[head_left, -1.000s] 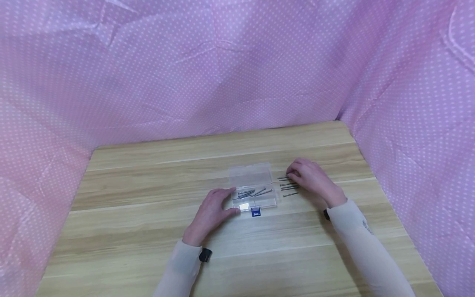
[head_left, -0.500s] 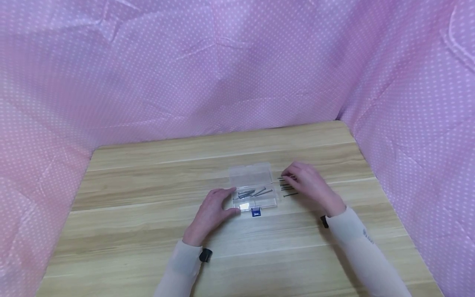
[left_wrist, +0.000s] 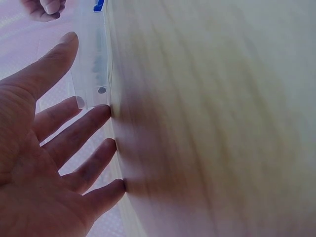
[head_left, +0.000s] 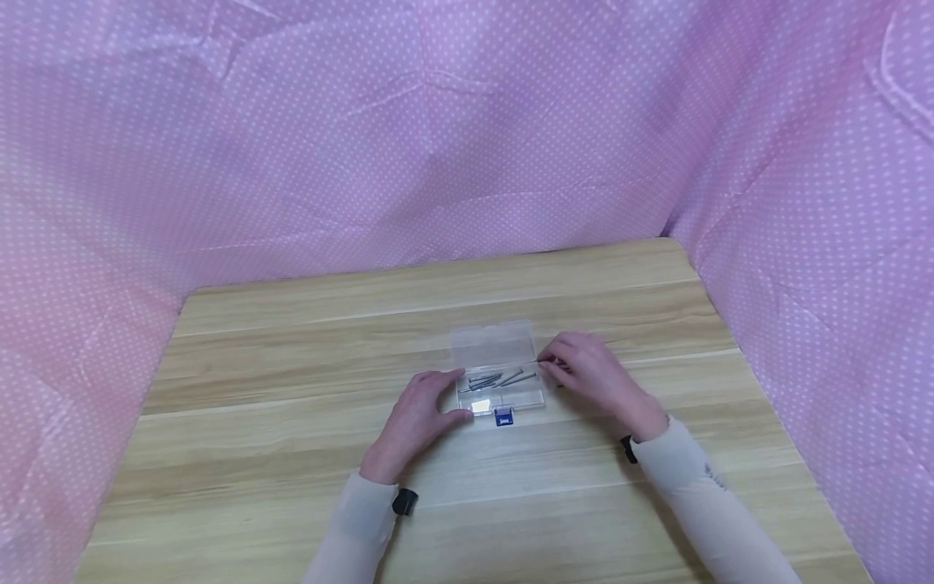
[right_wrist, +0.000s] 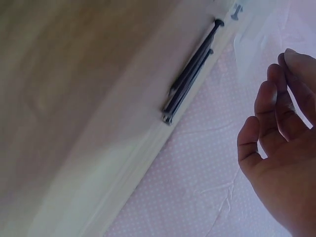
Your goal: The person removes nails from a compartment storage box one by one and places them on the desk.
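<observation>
A clear plastic box (head_left: 522,397) with a blue latch (head_left: 503,417) lies on the table, its lid (head_left: 493,344) folded back. Several grey nails (head_left: 481,381) lie loose in its rear compartment. My left hand (head_left: 417,414) holds the box's left end, thumb at the front corner and index finger at the rear; the other fingers touch the table in the left wrist view. At the box's right edge, my right hand (head_left: 587,369) has thumb and index finger together, apparently pinching a nail whose end barely shows. More nails (right_wrist: 190,74) lie on the table beneath it.
The wooden table (head_left: 306,454) has its far edge and right edge close to a pink dotted cloth (head_left: 438,146), which hangs around it. Black bands (head_left: 404,501) sit at both wrists.
My right hand has moved left and slightly nearer, from the row of nails to the box's right edge, and now covers most of the row. My left hand and the box stay put.
</observation>
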`<state>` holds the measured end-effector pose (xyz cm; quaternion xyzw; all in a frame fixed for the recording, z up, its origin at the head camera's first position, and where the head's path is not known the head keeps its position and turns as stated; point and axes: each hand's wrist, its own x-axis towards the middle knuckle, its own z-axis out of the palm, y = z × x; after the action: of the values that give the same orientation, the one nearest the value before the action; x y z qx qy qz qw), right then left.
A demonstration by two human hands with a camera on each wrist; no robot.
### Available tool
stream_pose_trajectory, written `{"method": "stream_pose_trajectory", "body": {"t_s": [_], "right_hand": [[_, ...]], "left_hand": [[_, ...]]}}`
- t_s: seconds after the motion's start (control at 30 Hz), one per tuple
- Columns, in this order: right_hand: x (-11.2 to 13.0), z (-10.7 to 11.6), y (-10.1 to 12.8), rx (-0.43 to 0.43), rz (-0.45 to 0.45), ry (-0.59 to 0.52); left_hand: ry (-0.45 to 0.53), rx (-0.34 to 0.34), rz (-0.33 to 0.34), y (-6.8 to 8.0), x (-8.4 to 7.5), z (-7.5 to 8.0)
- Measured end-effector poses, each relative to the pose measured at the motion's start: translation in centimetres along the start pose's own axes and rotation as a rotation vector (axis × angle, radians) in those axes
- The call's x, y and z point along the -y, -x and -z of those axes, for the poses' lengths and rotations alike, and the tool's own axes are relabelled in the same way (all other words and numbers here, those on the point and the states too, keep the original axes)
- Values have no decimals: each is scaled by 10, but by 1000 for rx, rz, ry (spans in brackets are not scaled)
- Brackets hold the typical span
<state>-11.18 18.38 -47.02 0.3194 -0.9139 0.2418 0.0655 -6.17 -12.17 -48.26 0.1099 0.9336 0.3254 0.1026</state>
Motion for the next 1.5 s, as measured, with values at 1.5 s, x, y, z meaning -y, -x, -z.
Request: {"method": "stream_pose_trajectory", "body": {"t_s": [1.5], "right_hand": [[14, -17, -27, 187, 65, -8]], "left_hand": [[8, -7, -8, 0, 0, 3]]}}
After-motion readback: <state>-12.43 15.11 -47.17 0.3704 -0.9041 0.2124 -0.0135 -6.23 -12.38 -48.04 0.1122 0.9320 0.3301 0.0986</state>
